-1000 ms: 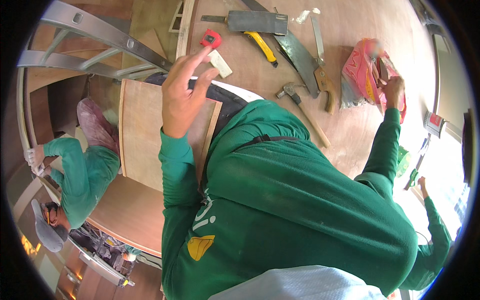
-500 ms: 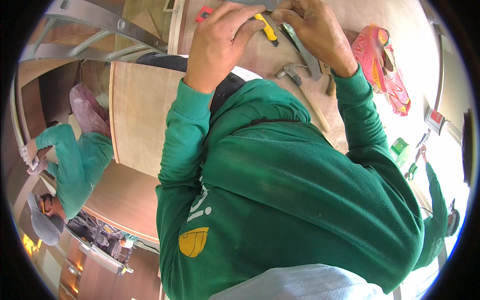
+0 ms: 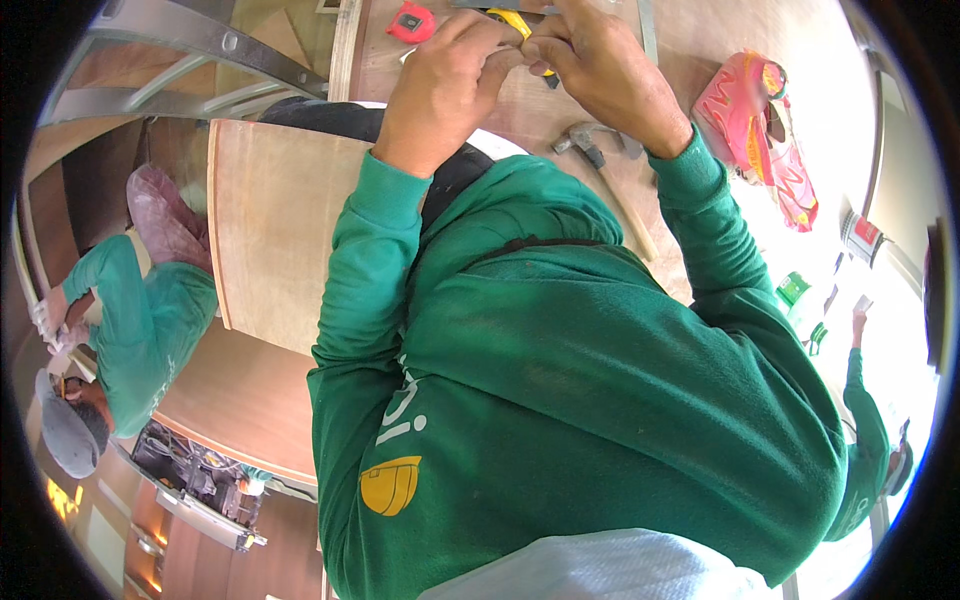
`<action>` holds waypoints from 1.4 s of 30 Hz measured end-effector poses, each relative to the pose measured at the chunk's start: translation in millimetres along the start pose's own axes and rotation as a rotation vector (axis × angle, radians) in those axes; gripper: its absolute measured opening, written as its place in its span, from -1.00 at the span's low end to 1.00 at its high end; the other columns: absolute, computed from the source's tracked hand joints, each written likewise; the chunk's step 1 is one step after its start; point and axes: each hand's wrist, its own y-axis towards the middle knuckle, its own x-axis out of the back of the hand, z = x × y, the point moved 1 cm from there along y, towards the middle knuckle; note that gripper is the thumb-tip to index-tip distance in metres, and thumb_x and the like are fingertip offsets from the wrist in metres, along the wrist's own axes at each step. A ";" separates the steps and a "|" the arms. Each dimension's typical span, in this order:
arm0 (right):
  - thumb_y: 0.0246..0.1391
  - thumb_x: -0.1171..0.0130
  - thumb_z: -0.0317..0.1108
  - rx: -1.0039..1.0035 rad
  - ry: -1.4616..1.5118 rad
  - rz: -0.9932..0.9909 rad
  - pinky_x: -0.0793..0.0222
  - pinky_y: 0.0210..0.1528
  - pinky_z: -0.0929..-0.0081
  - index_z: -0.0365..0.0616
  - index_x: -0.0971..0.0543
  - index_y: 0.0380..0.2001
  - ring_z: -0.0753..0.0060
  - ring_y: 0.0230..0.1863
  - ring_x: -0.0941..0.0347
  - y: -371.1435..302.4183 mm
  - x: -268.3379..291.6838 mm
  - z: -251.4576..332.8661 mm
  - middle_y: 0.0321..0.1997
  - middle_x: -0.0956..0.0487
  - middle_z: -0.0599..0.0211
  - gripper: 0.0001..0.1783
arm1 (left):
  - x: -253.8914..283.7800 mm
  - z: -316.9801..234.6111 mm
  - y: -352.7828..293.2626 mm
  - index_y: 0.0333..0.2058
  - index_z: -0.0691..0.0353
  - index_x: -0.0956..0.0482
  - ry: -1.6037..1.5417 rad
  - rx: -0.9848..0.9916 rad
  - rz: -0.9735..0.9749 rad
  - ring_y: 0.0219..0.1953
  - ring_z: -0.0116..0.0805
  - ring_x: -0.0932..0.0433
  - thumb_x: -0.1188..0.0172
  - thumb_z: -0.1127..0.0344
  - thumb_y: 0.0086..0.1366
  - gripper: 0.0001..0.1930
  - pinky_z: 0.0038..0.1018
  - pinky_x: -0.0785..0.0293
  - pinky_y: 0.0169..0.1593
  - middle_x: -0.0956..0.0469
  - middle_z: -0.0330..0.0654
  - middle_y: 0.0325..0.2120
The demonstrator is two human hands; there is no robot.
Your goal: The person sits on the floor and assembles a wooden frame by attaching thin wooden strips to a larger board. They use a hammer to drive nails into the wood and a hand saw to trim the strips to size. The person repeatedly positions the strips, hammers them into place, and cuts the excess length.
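My left hand point(image 3: 450, 85) and my right hand point(image 3: 610, 80) meet fingertip to fingertip over the wooden work surface point(image 3: 680, 25). Both are closed in a pinch, thumbs nearly touching; whatever lies between the fingers is too small or hidden to make out. Under them, partly covered, lies a yellow utility knife point(image 3: 511, 20). A red tape measure point(image 3: 411, 22) sits just left of my left hand. Below my right hand rests a claw hammer point(image 3: 612, 180) with a wooden handle, beside a metal blade point(image 3: 631, 146) mostly hidden by that hand.
A pink and red plastic bag point(image 3: 740, 110) lies to the right. At left stand a metal ladder point(image 3: 190, 35) and a wooden panel point(image 3: 285, 220). One co-worker in green point(image 3: 160, 320) is at the left, another point(image 3: 868, 430) at the far right near a bucket point(image 3: 862, 236).
My hands have come closer together, the right one shifting left over the knife and blade. More of the tape measure shows. The far-right co-worker's raised hand has moved.
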 end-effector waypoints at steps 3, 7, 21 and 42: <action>0.30 -0.09 -0.57 -0.003 0.137 -0.028 -0.51 -0.26 0.34 -0.35 -0.41 0.06 0.16 -0.30 -0.67 5.1 -2.8 -5.4 -0.35 -0.66 0.04 -0.71 | 2.1 -12.0 2.6 -0.10 0.24 -0.71 -0.035 0.192 -0.044 -0.19 -0.22 -0.72 -0.30 0.38 0.43 -0.86 -0.33 -0.64 -0.16 -0.70 -0.12 -0.17; 0.38 -0.05 -0.58 -0.085 0.590 -0.121 -0.48 -0.27 0.50 -0.32 -0.39 0.09 0.45 -0.25 -0.60 15.4 -15.6 -20.4 -0.25 -0.65 0.21 -0.75 | 3.3 -7.5 12.0 -0.07 0.33 -0.69 -0.373 0.451 -0.083 -0.28 -0.34 -0.57 -0.24 0.30 0.53 -0.79 -0.39 -0.53 -0.12 -0.66 -0.15 -0.33; 0.39 -0.03 -0.48 -0.198 0.121 -0.261 -0.50 -0.10 0.45 -0.30 -0.49 0.08 0.47 -0.20 -0.55 -5.0 47.3 -102.3 -0.24 -0.64 0.25 -0.74 | 60.1 47.7 -18.6 0.07 0.30 -0.50 -0.880 0.507 -0.394 -0.15 -0.25 -0.70 -0.17 0.28 0.57 -0.75 -0.36 -0.63 -0.04 -0.63 -0.12 -0.12; 0.23 -0.30 -0.26 -0.058 -0.430 -0.287 -0.46 0.22 -0.01 -0.27 -0.59 0.10 -0.27 0.15 -0.53 34.2 52.1 -189.6 0.03 -0.65 -0.12 -0.55 | 78.5 54.4 -31.3 0.06 0.32 -0.54 -0.738 0.683 -0.379 -0.08 -0.29 -0.70 -0.23 0.36 0.53 -0.77 -0.43 -0.63 0.03 -0.61 -0.19 -0.12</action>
